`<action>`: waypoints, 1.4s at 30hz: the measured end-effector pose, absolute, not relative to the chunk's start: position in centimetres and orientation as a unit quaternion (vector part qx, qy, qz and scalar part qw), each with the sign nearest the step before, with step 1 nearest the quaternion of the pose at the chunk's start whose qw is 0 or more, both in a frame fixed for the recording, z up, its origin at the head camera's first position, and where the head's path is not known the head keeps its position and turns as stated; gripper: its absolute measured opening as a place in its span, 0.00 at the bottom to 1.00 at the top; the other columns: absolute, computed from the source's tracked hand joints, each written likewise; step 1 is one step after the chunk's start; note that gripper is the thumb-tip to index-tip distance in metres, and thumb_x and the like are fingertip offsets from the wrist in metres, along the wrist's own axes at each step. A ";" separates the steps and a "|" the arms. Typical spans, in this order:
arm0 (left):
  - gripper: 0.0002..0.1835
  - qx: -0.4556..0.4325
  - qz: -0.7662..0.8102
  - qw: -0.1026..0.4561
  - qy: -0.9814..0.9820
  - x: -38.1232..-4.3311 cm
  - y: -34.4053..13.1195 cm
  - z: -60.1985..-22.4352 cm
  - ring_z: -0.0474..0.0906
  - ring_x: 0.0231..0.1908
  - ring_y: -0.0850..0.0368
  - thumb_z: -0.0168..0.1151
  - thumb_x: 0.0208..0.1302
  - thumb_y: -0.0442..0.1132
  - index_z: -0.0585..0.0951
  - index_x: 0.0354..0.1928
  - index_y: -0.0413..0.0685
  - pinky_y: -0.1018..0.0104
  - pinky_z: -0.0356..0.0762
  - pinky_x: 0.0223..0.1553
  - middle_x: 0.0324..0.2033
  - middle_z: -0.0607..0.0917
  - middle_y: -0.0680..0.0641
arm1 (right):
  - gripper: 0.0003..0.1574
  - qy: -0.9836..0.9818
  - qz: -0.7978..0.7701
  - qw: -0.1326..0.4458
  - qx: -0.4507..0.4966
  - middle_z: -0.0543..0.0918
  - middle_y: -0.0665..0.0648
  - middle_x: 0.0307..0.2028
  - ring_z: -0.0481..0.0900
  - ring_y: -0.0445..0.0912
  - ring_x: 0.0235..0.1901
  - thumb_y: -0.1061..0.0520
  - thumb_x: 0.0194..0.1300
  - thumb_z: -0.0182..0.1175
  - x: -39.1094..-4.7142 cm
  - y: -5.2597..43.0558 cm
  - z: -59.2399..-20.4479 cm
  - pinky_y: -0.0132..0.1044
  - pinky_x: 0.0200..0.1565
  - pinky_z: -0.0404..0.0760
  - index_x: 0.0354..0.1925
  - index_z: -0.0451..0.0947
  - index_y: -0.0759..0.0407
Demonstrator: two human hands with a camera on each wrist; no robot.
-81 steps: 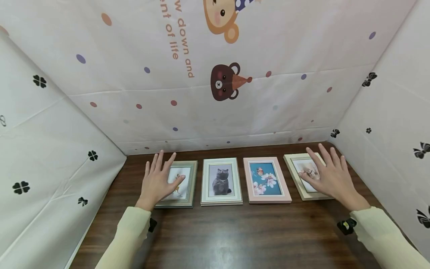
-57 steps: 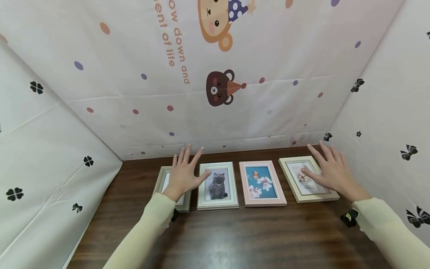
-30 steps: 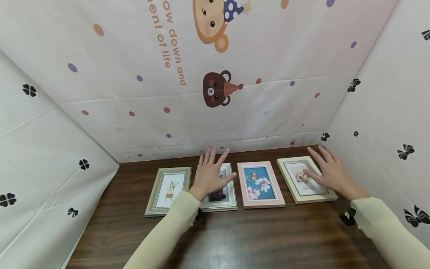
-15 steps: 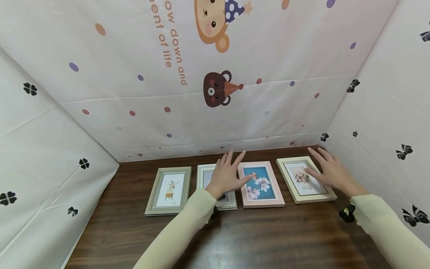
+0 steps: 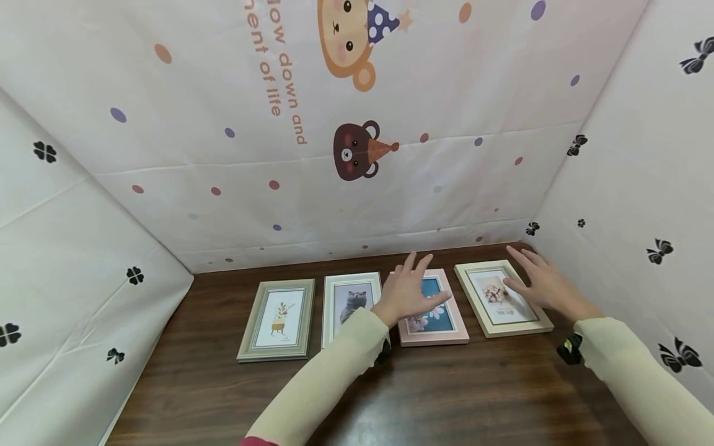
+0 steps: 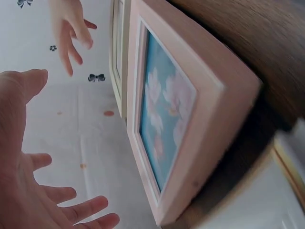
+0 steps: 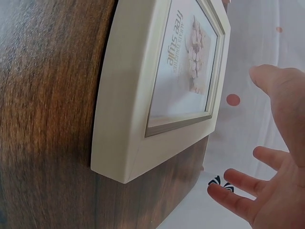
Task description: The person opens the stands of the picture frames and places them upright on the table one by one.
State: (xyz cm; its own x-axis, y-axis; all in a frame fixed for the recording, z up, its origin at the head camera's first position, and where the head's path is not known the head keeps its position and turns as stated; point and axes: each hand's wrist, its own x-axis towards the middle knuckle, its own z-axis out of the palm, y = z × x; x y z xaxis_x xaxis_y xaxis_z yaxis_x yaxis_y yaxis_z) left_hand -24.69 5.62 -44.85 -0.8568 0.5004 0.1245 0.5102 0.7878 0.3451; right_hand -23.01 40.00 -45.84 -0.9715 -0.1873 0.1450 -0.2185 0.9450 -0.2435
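Picture frames lie in a row on a dark wood table. My left hand (image 5: 409, 292) hovers with spread fingers over the pink frame (image 5: 435, 339), which holds a blue picture of pale blossoms, and it covers part of that picture. Its sleeve hides a corner of the white frame (image 5: 329, 310) with a grey cat. Above the cream frame (image 5: 474, 297) at the right, my right hand (image 5: 549, 286) is held with fingers apart. In both wrist views a gap shows between hand and frame. Farthest left lies the grey-green frame (image 5: 253, 322) with a potted plant picture.
The wood table (image 5: 212, 390) runs along a white back cloth (image 5: 234, 210) printed with dots and bear heads. White side cloths with black clovers and bows (image 5: 659, 251) stand at left and right. Bare wood shows in front of the frames.
My left hand has moved right, from over the grey-green frame, across the cat frame, to the pink frame. My right hand stays near the cream frame. The frames lie as before; the view shifted slightly.
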 end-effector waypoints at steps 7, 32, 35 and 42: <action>0.52 -0.265 -0.196 0.009 -0.944 -24.5 8.0 -45.0 0.68 0.70 0.36 0.52 0.63 0.78 0.52 0.82 0.64 0.43 0.74 0.64 0.79 0.56 0.44 | 0.54 -0.985 0.134 0.046 0.102 0.55 0.80 0.73 0.57 0.84 0.65 0.41 0.74 0.61 -23.2 40.0 -45.7 0.83 0.57 0.58 0.83 0.43 0.55; 0.53 -0.227 -0.291 -0.014 -0.929 -23.5 13.3 -44.2 0.75 0.64 0.42 0.54 0.60 0.79 0.47 0.82 0.72 0.60 0.82 0.28 0.77 0.61 0.44 | 0.47 -0.981 0.179 0.005 0.068 0.60 0.83 0.69 0.61 0.78 0.66 0.53 0.74 0.60 -24.3 39.8 -46.0 0.73 0.63 0.63 0.76 0.51 0.76; 0.53 -0.226 -0.297 -0.019 -0.928 -23.3 14.0 -44.2 0.81 0.57 0.46 0.56 0.61 0.78 0.48 0.82 0.71 0.66 0.78 0.25 0.75 0.65 0.44 | 0.45 -0.982 0.180 -0.001 0.062 0.62 0.83 0.69 0.62 0.78 0.66 0.53 0.74 0.60 -24.1 39.9 -46.0 0.72 0.63 0.64 0.74 0.54 0.79; 0.51 -0.194 -0.355 -0.053 -0.913 -23.0 15.8 -44.2 0.76 0.20 0.57 0.64 0.62 0.69 0.53 0.81 0.65 0.67 0.70 0.16 0.49 0.85 0.42 | 0.42 -0.983 0.179 -0.016 0.040 0.64 0.84 0.66 0.63 0.78 0.65 0.53 0.74 0.59 -24.0 40.1 -46.2 0.71 0.63 0.65 0.71 0.57 0.81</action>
